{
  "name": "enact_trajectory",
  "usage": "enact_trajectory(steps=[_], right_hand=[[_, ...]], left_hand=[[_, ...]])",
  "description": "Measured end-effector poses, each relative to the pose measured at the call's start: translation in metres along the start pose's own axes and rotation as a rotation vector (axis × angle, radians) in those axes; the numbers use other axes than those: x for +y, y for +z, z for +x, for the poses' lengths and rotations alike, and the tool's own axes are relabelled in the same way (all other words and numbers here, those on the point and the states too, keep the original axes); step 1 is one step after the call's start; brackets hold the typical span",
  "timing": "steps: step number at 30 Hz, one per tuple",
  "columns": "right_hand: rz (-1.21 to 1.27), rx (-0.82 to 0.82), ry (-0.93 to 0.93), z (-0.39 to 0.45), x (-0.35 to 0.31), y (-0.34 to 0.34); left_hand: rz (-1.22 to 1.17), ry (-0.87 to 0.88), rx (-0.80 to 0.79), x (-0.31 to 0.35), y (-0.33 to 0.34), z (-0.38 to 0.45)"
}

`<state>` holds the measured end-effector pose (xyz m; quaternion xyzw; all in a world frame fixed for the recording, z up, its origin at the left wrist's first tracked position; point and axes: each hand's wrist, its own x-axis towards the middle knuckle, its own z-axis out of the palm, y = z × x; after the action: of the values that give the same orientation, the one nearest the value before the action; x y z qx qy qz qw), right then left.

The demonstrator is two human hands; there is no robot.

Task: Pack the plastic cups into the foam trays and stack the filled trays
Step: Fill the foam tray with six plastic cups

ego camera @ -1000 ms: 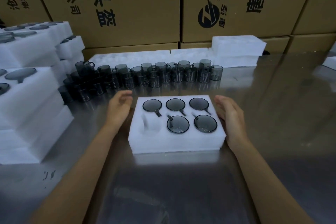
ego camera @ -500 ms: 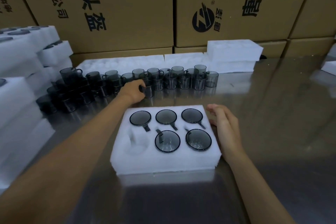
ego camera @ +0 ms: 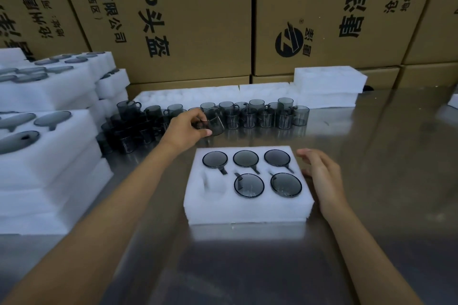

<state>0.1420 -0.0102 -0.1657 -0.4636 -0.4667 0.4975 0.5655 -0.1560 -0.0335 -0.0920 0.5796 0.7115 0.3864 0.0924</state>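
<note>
Left hand (ego camera: 184, 129) grips smoky grey plastic cup (ego camera: 215, 121), tilted, above steel table (ego camera: 371, 181). Right hand (ego camera: 322, 176) relaxed, fingers loose, beside white foam tray (ego camera: 247, 208); five pockets filled, near-left pocket vacant.

Left stack of filled trays (ego camera: 47, 146) — cut by the frame edge — cup (ego camera: 215, 120) blurred.

My arms are bare from the hands back to the frame edge: no sleeves, no gloves. My left hand (ego camera: 184, 129) and right hand (ego camera: 322, 176) carry no rings, and neither wrist has a watch or band. My nails are short and plain.
</note>
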Motion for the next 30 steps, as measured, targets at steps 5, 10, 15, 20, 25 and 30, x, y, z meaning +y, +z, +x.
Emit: enact_trajectory(steps=[5, 10, 15, 20, 25, 30], right_hand=[[-0.148, 0.018, -0.302, -0.018, -0.031, 0.005], [-0.272, -0.391, -0.435, -0.053, -0.057, 0.051], [-0.389, -0.687, -0.327, -0.07, -0.054, 0.092], [-0.451, -0.705, -0.365, -0.076, -0.04, 0.094], [-0.53, -0.538, -0.458, -0.081, -0.032, 0.088], [-0.578, -0.46, -0.514, -0.083, -0.024, 0.09]], left_hand=[[-0.245, 0.135, 0.014, 0.022, -0.015, -0.061], [-0.289, 0.186, -0.064, 0.016, -0.024, -0.107], [-0.236, 0.247, -0.084, 0.005, -0.036, -0.119], [-0.414, 0.173, -0.26, -0.005, -0.04, -0.122], [-0.421, 0.112, -0.365, -0.008, -0.034, -0.121], [-0.292, 0.113, -0.418, -0.014, -0.035, -0.123]])
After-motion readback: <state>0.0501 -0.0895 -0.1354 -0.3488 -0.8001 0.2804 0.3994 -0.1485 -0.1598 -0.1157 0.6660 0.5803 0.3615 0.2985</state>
